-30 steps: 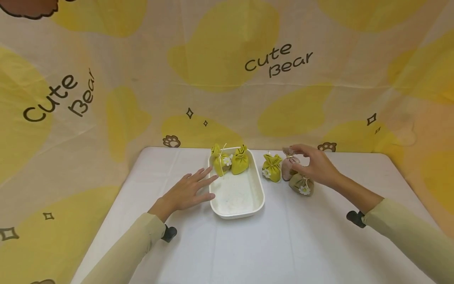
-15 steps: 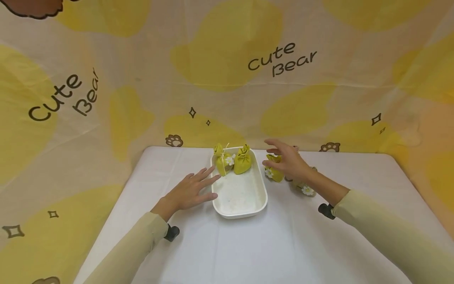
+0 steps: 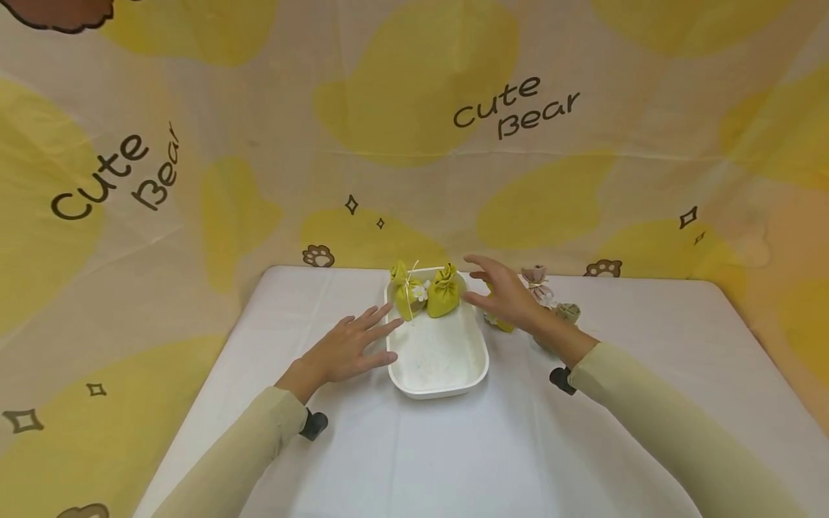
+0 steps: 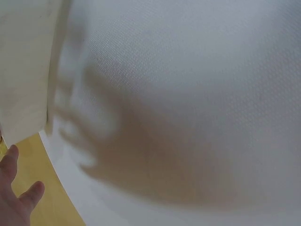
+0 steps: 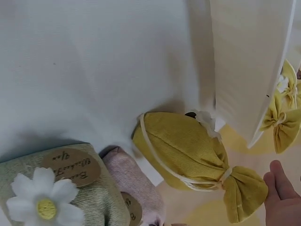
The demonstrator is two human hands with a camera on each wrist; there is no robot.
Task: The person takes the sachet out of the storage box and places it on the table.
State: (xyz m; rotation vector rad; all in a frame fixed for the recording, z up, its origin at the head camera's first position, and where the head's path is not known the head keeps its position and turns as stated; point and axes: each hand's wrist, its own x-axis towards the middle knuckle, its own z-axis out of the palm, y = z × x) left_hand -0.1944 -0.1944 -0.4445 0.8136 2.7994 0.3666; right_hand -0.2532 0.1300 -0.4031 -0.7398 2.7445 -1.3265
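A white tray (image 3: 437,370) holds two yellow drawstring pouches at its far end: the left pouch (image 3: 405,296) has a white flower, and the right pouch (image 3: 443,293) stands beside it. My left hand (image 3: 346,351) spreads its fingers at the tray's left rim, holding nothing. Over the right rim hovers my right hand (image 3: 508,293), thumb and fingers apart and nothing between them, its tips close to the right pouch. Partly hidden beneath it, a third yellow pouch (image 5: 181,150) lies outside the tray.
Right of the tray sit a pink pouch (image 3: 535,282) and a green pouch (image 5: 70,188) with a white flower, the green one partly behind my right forearm. A white cloth covers the table (image 3: 453,460). Behind it hangs a yellow-patterned curtain (image 3: 414,108).
My right hand has left the pink pouch's neck and moved left, past the loose yellow pouch, to the tray's right rim. The left hand holds its place; the head view has shifted slightly.
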